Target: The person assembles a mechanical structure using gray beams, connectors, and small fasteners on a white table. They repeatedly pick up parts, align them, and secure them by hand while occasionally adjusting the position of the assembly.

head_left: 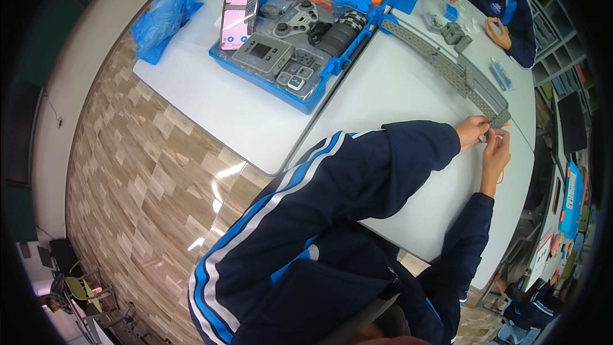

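A long grey beam full of holes [440, 67] lies slantwise over the white table, with shorter holed plates joined to it near its close end. My left hand [472, 132] is closed on that end with thumb and fingers. Right beside it, my right hand [496, 153] has its fingertips pinched together against the end of the beam; whatever small piece they hold is hidden. A bit of orange shows just past the fingertips, and a thin orange loop shows by my right wrist.
On the left stands a blue tray [306, 106] of grey modules, a game controller [302, 19] and wheels. A phone [240, 18] leans on it. Blue plastic bag [165, 19] at the table edge. Across sits another person [504, 16], near small parts and a blue parts box [402, 0].
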The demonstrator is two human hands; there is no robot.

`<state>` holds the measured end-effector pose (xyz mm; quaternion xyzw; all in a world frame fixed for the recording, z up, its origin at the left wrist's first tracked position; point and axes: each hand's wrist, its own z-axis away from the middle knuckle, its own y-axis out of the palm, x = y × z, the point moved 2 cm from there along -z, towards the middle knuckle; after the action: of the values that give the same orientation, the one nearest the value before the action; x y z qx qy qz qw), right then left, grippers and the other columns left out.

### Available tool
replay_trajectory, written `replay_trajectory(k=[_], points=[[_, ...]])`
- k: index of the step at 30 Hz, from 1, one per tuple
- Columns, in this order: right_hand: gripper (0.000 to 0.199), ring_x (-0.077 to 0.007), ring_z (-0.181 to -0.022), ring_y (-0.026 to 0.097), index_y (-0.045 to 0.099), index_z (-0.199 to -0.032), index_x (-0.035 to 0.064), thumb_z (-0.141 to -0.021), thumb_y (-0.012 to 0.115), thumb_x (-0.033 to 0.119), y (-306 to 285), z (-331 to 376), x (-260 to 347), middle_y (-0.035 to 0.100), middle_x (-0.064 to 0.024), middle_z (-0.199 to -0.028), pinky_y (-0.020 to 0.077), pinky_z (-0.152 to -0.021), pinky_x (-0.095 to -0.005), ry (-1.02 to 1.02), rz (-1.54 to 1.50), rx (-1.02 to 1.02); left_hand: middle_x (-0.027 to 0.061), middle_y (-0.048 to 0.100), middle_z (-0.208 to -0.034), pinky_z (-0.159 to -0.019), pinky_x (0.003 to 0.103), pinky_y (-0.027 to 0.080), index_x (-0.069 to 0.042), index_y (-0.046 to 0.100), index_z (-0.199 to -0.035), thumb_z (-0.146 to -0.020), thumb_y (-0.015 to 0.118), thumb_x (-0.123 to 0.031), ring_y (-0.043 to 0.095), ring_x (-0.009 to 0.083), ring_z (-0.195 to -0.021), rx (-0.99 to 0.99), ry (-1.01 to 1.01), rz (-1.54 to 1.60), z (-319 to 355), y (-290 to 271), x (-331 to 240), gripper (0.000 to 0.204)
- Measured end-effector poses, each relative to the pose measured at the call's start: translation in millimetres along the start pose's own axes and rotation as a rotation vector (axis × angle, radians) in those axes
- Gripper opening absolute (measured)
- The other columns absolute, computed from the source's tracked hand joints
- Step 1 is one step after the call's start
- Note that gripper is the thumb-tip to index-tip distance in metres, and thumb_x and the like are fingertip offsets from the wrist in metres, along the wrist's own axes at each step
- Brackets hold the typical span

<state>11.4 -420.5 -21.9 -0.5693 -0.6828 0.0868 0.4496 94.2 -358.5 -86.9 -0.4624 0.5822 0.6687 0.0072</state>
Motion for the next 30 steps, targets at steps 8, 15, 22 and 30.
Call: replay_trajectory(k=[8,15,22,30], points=[[0.014,-0.0226,-0.058,0.064,0.055,-0.093,0.0057,-0.096,0.057,0.019,-4,-2,1,0.063,-0.0109,-0.063,0.0457,-0.055,-0.0318,-0.023,0.079,0.087,0.0079,0.053,-0.118,-0.097,0.043,0.043,-0.002,0.049,-0.124,-0.101,0.041,-0.011,0.049,0.0184,-0.111,0.008,0.025,-0.018,1,2,1,0.026],[0.014,-0.0248,-0.063,0.068,0.054,-0.093,0.0046,-0.096,0.057,0.018,-5,-3,4,0.066,-0.0134,-0.068,0.0477,-0.057,-0.0328,-0.010,0.001,0.115,0.0078,0.053,-0.119,-0.095,0.044,0.043,-0.003,0.049,-0.126,-0.101,0.041,-0.011,0.049,0.0184,-0.112,-0.031,0.018,-0.107,-3,-1,7,0.027],[0.014,-0.0173,-0.060,0.065,0.052,-0.089,0.0020,-0.095,0.058,0.013,-5,-2,6,0.064,-0.0110,-0.067,0.0468,-0.056,-0.0287,-0.058,0.015,0.089,0.0085,0.054,-0.122,-0.094,0.041,0.044,-0.002,0.048,-0.127,-0.101,0.040,-0.010,0.051,0.0185,-0.112,-0.050,0.054,-0.138,-4,0,9,0.029],[0.014,-0.0167,-0.060,0.065,0.052,-0.090,0.0022,-0.095,0.059,0.013,-3,-3,-2,0.063,-0.0108,-0.065,0.0464,-0.056,-0.0276,-0.051,-0.044,0.109,0.0095,0.057,-0.116,-0.094,0.035,0.044,0.001,0.051,-0.124,-0.100,0.041,-0.008,0.053,0.0173,-0.107,-0.095,0.084,-0.179,-6,-1,9,0.027]])
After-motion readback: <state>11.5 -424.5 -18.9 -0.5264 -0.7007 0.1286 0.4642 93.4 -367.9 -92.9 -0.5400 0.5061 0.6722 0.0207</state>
